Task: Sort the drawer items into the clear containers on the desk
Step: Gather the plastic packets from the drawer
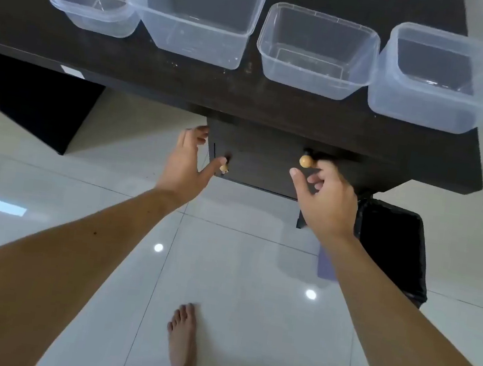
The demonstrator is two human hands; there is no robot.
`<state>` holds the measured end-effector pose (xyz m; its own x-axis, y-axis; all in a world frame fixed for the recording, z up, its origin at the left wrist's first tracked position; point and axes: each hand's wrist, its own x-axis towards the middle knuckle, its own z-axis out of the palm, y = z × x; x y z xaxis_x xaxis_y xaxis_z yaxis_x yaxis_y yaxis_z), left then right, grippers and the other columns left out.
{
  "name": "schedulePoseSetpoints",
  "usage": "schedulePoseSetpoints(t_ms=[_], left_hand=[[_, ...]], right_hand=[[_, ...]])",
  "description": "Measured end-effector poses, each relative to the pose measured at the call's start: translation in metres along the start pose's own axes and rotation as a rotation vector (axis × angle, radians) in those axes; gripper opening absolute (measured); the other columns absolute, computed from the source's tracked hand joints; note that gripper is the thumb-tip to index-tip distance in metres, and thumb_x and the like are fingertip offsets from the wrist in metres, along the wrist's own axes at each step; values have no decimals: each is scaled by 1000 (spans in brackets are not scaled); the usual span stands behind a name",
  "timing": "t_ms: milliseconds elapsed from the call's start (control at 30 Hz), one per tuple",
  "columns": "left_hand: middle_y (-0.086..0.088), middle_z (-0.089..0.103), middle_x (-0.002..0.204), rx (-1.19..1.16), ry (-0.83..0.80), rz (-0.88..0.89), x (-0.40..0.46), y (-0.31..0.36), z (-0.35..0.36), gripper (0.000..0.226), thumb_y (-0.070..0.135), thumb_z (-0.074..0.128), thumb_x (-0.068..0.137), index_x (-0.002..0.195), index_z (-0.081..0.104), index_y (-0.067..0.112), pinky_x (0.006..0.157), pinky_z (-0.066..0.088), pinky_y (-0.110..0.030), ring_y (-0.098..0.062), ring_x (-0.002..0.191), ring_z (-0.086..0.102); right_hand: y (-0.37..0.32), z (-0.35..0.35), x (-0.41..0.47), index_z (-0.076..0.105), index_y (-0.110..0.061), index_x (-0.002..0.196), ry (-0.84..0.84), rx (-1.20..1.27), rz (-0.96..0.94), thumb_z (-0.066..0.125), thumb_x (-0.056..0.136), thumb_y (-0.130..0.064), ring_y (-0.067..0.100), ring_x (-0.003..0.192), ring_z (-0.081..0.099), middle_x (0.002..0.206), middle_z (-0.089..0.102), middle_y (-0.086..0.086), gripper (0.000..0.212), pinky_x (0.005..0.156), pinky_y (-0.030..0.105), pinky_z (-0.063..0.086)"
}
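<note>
Drawer (263,162): shut, under the tabletop's (186,80) near edge; its items are hidden.
Knobs: two small round wooden ones, left (224,166) and right (305,161); likely the firm places to pull.
Left hand (186,160): fingers spread, thumb at the left knob, gripping nothing.
Right hand (326,191): loosely curled just beside the right knob, not clamped.
Containers (316,50): four clear tubs in a row, seemingly empty; probably light, thin and easily shoved.

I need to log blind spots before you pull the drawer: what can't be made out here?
- Drawer contents: hidden in the head view, front closed under the desk.
- Left knob: mostly covered by the left hand.
- Right hand fingertips: behind the hand, contact with the round knob unclear.
</note>
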<state>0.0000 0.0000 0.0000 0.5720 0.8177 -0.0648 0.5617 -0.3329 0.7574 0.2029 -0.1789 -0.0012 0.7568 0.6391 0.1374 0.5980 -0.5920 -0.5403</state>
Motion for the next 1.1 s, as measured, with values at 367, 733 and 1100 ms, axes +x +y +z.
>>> schedulePoseSetpoints(t_ms=[367,733,1100], left_hand=[[1,66,116,-177,152,39,35,-9,16,37,19,68,102,134,50,12,100,57,-30,-21,109,68],[4,69,102,-125,212,87,36,-9,11,27,9,66,101,126,56,7,83,59,-28,-13,87,69],[2,70,107,-114,182,42,-9,-10,5,17,16,65,104,113,53,7,71,52,-20,-22,95,72]], right_hand=[[-3,15,10,66,-12,86,148,93,-53,66,100,-46,14,67,57,71,61,-11,36,64,30,46],[-2,18,7,57,-14,75,192,135,-101,67,99,-37,17,64,54,66,60,-4,35,60,39,52],[-2,6,-36,53,-15,73,148,170,-93,67,100,-33,17,66,54,70,59,-4,35,57,33,47]])
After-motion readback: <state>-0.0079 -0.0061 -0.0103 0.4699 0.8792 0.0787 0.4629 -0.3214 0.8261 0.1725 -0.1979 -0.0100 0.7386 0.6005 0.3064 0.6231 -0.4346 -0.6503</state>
